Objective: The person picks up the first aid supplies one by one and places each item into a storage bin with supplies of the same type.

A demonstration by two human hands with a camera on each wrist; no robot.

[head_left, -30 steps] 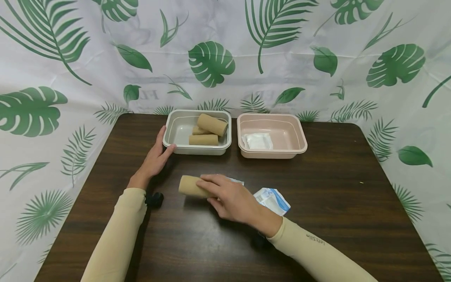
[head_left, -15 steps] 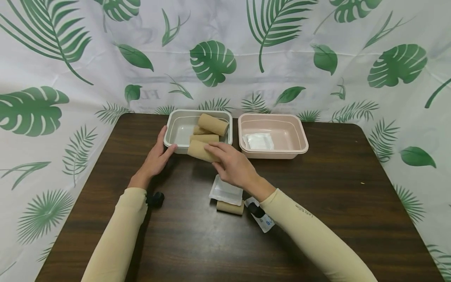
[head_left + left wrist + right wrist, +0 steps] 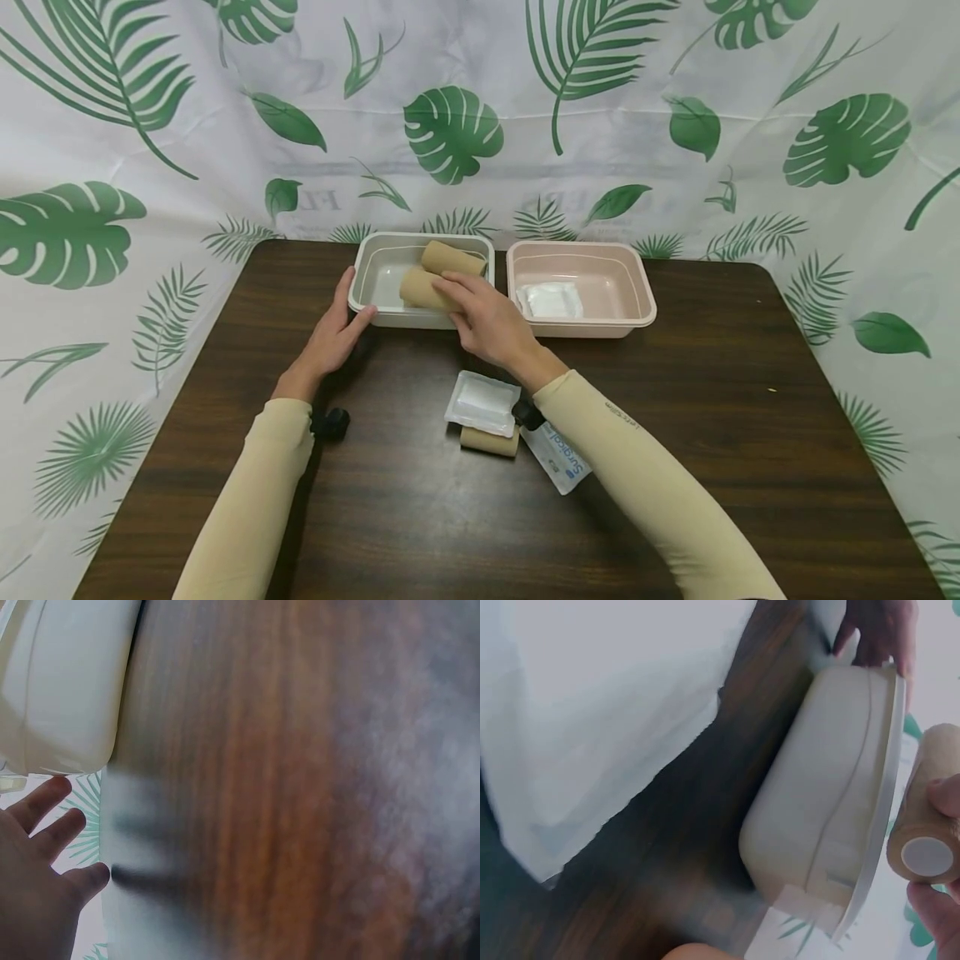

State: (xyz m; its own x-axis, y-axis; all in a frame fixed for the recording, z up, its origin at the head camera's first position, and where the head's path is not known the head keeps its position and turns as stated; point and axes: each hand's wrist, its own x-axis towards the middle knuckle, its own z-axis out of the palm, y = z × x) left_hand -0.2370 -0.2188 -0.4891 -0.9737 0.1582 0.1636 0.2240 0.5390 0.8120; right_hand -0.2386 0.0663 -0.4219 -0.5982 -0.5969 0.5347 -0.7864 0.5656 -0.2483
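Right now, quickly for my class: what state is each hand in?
Left hand: open, touching the gray bin.
Right hand: closed, holding a tan bandage roll.

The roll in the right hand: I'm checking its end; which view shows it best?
Right wrist: the roll appears largest, its pale round end visible, though the picture's edge crops it. The head view shows it smaller, partly covered by the right hand; left wrist shows none of it.

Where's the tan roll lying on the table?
In the head view, the tan roll lies below centre, partly hidden by the white packet, left of the Surgical packet.
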